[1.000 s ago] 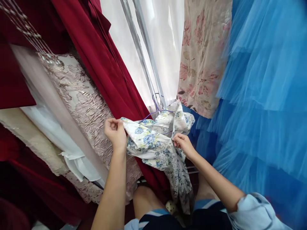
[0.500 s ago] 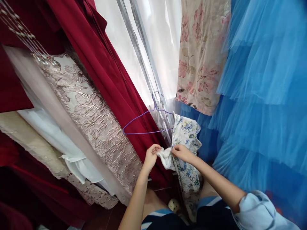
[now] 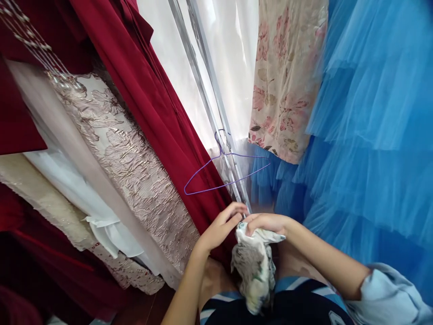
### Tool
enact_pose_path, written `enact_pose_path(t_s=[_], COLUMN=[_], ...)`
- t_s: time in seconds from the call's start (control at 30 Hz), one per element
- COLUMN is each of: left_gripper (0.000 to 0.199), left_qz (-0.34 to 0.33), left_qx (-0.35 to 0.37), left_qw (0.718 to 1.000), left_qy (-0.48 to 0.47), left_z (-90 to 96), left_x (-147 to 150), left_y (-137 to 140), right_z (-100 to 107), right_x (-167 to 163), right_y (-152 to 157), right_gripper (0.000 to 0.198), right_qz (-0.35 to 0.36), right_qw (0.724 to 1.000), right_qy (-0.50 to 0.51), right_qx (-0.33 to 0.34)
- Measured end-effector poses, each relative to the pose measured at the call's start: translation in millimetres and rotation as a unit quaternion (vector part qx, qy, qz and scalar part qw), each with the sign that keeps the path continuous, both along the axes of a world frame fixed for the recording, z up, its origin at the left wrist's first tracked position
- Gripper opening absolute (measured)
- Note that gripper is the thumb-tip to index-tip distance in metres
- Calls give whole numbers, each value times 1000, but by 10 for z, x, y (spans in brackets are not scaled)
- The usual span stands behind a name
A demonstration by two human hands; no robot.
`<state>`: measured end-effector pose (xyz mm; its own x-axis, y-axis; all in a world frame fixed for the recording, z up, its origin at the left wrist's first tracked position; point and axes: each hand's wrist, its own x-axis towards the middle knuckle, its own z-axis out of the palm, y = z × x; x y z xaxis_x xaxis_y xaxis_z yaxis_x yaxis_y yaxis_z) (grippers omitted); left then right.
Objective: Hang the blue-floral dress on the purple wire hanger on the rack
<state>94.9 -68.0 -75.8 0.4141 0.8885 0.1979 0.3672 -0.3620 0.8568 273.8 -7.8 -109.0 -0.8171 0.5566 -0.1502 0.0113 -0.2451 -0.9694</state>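
A crumpled white garment with a blue-green floral print [image 3: 253,266] hangs down in front of my lap, blurred in its lower part. My right hand [image 3: 267,222] is closed on its top edge. Close beside it, my left hand [image 3: 223,225] has its fingers stretched out and the thumb apart, near the garment's upper left corner. Whether the thumb touches the cloth, I cannot tell. Above both hands, a purple wire hanger [image 3: 221,186] hangs tilted with nothing on it, apart from the garment.
Metal rack poles [image 3: 211,101] run down the middle before a white curtain [image 3: 230,49]. Left hang a dark red garment [image 3: 145,99] and a pink embroidered one [image 3: 125,153]. At right are a beige floral garment [image 3: 284,90] and a blue tiered tulle dress [image 3: 368,117].
The floral garment has come off the hanger's right end and down toward my lap. My right hand moved down with it; my left hand opened and shifted right. The hanger swung slightly right.
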Motion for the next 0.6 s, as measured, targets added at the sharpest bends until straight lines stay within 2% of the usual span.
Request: enact_pose_path(t_s=[0.07,0.1,0.17,0.2,0.23,0.3,0.33,0.4,0.47,0.5,0.53,0.6], left_gripper=[48,53,55,50,43,27,21,22,25,25,25,25], left_qz=[2,12,20,15,15,47,73,123,164,184,205,250], left_qx=[-115,-163,-221,-229,-218,-152,-108,-27,35,63,90,142], left_qw=[993,986,974,973,975,986,987,974,940,916,891,847], left_qy=[18,29,34,31,30,57,91,186,297,351,395,448], left_z=[-271,-387,-522,-529,-501,-371,-287,-116,54,141,232,425], left_x=[-172,-243,-370,-435,-505,-665,-753,-939,-1128,-1222,-1317,-1499], left_y=[-2,-29,-112,-151,-181,-198,-187,-134,-54,-7,46,161], right_z=[146,214,315,342,353,338,320,280,247,231,216,184], right_x=[133,204,328,370,392,375,340,237,123,71,26,-43], right_y=[-40,-33,49,124,220,459,592,849,1055,1127,1173,1192], right_gripper=[14,18,18,16,14,13,17,38,52,51,45,31], right_qz=[88,117,101,57,-3,-127,-178,-250,-282,-282,-274,-253], right_qw=[994,991,995,996,993,966,944,884,824,804,794,794], right_qy=[-12,-11,-2,0,-1,-11,-25,-81,-151,-179,-197,-211], right_qx=[-57,-56,15,66,119,224,275,386,469,493,506,510])
